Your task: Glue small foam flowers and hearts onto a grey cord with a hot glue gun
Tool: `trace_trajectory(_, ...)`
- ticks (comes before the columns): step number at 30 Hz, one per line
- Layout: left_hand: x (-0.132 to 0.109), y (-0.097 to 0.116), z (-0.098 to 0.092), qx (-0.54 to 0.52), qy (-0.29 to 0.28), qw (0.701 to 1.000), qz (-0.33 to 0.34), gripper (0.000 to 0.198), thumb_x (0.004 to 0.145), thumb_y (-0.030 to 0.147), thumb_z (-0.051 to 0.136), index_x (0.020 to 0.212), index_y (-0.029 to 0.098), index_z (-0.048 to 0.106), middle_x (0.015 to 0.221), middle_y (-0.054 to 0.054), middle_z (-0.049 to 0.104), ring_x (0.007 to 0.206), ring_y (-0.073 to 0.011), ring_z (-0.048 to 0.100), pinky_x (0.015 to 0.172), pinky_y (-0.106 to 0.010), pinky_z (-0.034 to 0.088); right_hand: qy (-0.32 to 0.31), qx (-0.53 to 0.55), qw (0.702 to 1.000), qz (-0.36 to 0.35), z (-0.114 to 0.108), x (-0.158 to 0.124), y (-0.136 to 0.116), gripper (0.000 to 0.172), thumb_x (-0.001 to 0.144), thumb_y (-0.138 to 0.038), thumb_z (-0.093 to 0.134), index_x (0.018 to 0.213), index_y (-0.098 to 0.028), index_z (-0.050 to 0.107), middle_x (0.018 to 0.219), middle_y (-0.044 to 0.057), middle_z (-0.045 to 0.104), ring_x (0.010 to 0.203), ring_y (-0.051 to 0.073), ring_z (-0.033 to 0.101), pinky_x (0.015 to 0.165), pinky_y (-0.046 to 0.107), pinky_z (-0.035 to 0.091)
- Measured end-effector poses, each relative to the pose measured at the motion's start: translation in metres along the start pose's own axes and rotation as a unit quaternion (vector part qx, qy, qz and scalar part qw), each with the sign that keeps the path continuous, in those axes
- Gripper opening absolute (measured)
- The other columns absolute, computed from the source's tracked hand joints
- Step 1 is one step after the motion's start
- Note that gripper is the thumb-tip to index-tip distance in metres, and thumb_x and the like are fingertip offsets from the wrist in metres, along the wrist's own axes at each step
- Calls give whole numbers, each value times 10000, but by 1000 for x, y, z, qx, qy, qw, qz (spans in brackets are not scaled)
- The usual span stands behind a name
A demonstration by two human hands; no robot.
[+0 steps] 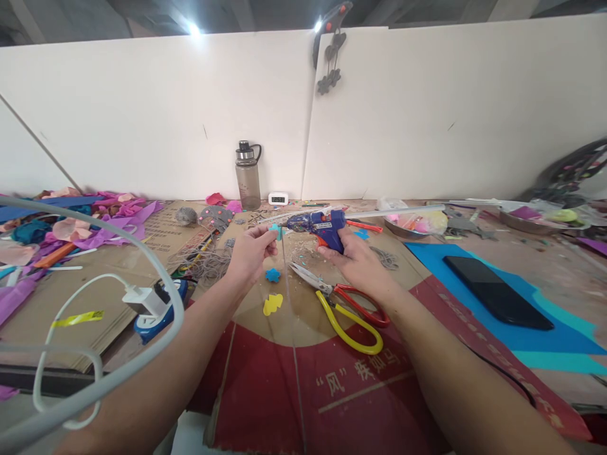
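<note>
In my right hand [353,253] is a blue hot glue gun [327,226], its nozzle pointing left and a long clear glue stick [398,211] jutting from its back. My left hand [253,253] pinches a small light-blue flower cutout [275,231] close to the nozzle; whether the two touch I cannot tell. Below lie a blue flower cutout [272,275] and some yellow cutouts [272,304]. Scissors with red and yellow handles [348,316] rest partly opened on the cardboard, under my right wrist. Another blue cutout [361,234] sits behind my right hand.
A grey bottle [247,180] and a small digital clock [278,199] stand by the white partition. At right, a black phone [496,291] lies on blue sheets [436,259]. A power strip [159,316] with a charger sits left; a white cable [156,265] arcs across the foreground.
</note>
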State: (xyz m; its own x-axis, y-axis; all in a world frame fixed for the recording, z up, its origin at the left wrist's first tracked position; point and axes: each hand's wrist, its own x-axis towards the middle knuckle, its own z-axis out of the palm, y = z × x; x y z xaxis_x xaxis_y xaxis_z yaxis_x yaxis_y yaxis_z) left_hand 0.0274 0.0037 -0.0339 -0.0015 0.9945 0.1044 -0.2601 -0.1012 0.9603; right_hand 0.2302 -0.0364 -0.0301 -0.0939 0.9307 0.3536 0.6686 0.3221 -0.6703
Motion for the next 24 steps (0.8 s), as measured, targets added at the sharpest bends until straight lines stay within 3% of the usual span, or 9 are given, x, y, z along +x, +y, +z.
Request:
trace_trajectory(6,0,-1,-1,-5,-3,1000,-2,210,605,252,737,615,147,556,524,32,524,449,-60,475,479,-211,373,2,14,1000,-27,3,0,3,428,878,-397,508,1258,-199,500,1196,116,615,1095,272,552,948,441,398)
trace_trajectory(10,1,0,-1,-8,-4,1000,-1,204,612,250,735,619,146,560,525,33,526,450,-59,478,475,-210,369,8,25,999,-34,2,0,1,339,863,-396,524,1141,-205,552,1132,104,630,1033,266,569,913,422,417)
trace_trajectory(15,3,-1,-4,-11,3,1000,-8,193,601,234,731,618,143,562,516,34,523,448,-58,469,475,-207,374,-14,151,988,35,-4,1,-4,197,793,-410,593,864,-235,539,810,16,635,682,181,561,668,325,465)
trace_trajectory(20,4,-3,-4,-8,15,1000,-11,195,582,224,734,630,153,558,503,44,515,443,-59,451,466,-205,367,-10,357,928,106,-5,10,6,178,716,-330,632,785,-226,505,749,4,636,518,112,452,507,269,416)
trace_trajectory(22,2,-3,-2,-1,4,1000,-8,192,593,231,734,643,153,566,510,44,517,449,-57,448,469,-201,367,-18,355,922,155,-2,14,15,145,703,-304,628,750,-216,523,725,19,640,508,112,450,480,265,409)
trace_trajectory(24,0,-4,0,9,-13,1000,-8,182,612,240,728,657,150,576,520,40,526,454,-56,450,468,-197,363,-39,295,937,185,2,18,26,102,720,-282,600,698,-214,527,709,38,649,502,121,473,477,275,423)
